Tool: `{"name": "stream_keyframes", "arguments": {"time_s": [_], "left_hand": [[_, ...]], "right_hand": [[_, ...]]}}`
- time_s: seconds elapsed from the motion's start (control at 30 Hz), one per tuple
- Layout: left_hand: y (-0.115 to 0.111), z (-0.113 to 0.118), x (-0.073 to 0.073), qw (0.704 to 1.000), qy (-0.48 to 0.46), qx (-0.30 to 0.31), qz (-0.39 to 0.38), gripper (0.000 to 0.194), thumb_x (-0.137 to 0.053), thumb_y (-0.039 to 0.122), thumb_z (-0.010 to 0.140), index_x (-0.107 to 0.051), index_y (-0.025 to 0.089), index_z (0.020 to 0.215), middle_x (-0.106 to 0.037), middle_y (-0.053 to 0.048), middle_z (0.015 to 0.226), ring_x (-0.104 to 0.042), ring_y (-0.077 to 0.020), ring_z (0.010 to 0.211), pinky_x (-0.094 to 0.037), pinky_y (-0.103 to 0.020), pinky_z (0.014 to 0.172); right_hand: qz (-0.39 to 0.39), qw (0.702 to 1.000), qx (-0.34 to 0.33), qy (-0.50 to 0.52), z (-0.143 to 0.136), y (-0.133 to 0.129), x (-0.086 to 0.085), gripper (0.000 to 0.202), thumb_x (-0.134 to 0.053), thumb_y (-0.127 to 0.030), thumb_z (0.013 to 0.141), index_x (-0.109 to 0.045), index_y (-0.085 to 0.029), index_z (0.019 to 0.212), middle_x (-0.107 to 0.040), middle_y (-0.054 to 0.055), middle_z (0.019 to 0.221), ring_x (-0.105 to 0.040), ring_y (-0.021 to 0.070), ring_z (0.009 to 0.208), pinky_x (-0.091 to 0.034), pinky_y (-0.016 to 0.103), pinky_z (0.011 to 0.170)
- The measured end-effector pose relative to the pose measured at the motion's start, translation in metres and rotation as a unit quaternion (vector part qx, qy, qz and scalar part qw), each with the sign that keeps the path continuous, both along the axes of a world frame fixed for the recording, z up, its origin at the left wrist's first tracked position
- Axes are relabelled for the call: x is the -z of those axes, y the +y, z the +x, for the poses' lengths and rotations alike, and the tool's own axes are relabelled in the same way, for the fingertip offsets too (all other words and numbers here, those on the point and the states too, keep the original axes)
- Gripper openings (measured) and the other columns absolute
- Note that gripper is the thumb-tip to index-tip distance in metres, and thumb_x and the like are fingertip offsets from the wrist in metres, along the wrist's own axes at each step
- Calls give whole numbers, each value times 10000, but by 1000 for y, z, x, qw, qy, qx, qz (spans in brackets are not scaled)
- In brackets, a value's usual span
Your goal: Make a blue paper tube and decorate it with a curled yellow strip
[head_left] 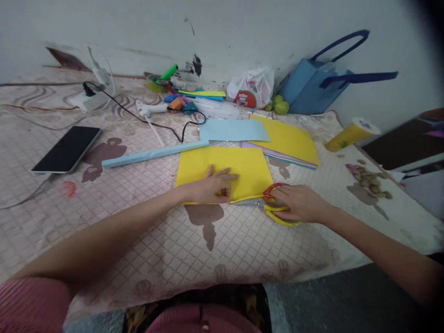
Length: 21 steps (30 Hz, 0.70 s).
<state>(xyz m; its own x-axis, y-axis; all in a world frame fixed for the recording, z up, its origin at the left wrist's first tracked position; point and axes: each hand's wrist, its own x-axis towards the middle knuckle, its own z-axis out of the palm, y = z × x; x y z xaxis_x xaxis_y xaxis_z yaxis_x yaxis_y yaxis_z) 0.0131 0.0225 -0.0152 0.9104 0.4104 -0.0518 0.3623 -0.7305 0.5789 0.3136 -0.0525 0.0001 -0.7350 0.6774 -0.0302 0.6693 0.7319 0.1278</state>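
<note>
A yellow sheet of paper (243, 162) lies on the patterned tablecloth in front of me. My left hand (213, 186) rests on its lower middle, some fingers stretched out and others bent down onto the paper. At the sheet's lower right corner, my right hand (296, 203) holds scissors (283, 222) with red and yellow handles. Their blades point left along the near edge of the sheet, where a narrow yellow strip shows above them. A light blue sheet (231, 130) lies just behind, partly over more yellow paper (289, 141).
A rolled light blue strip (149, 156) and a phone (67, 149) lie left. Behind are a glue gun (152, 108) with its cord, a tape roll (156, 84), a plastic bag (253, 88) and a blue bag (308, 88). A yellow roll (350, 135) sits right.
</note>
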Motion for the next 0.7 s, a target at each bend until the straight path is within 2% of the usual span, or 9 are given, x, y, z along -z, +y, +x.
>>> {"name": "stream_keyframes", "arguments": {"time_s": [0.27,0.47,0.7], "left_hand": [[2,-1,2,1000,0,2,-2,185,-532,340,829,-625,179,824,-269,-34,1482,-69,-321,1385,56,-609,1043],[2,-1,3,1000,-5,2,-3,168,-540,331,825,-627,191,859,-276,-33,1479,-71,-318,1386,70,-612,1037],[2,-1,1,1000,-3,0,-7,158,-534,318,827,-623,191,852,-277,-27,1479,-75,-310,1387,56,-608,1043]], "right_hand": [[-7,1000,3,-1,2,0,0,334,-533,-392,805,-568,-153,1035,-659,109,1033,-631,235,917,-491,329,693],[-17,1000,22,13,-6,0,-3,353,-540,-393,775,-565,-155,1035,-655,113,1034,-629,239,916,-489,324,677],[-16,1000,12,-2,-12,3,-2,349,-525,-403,788,-565,-145,1019,-653,124,1032,-631,239,898,-488,331,680]]}}
